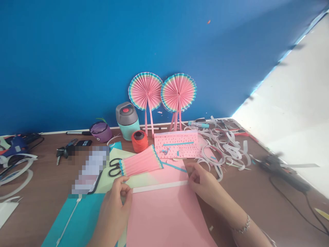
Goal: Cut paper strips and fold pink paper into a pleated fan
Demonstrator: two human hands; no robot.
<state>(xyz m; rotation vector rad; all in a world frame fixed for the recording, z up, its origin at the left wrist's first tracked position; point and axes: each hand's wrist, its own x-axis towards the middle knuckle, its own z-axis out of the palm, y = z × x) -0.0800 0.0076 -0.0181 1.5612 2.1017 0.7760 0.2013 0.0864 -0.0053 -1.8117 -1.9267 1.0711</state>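
A pink sheet of paper (164, 216) lies in front of me with a narrow white strip (160, 187), perhaps tape, along its far edge. My left hand (115, 202) is closed, thumb and fingers pinching at the strip's left end. At the right end, the thumb and fingertips of my right hand (202, 180) pinch the strip near the paper's corner. Just beyond lies a pleated pink paper piece (141, 161) with blue-edged ends. It partly covers a pair of scissors, whose black handles (114, 167) show on its left.
Two round pleated paper fans (145, 91) lean on the blue wall. Curled white strips (231, 147) heap at the right, near a glue gun (282, 173). A phone (89, 171), a flask (127, 121) and an orange-red roll (139, 141) stand or lie left of centre. Blue paper (77, 216) lies underneath.
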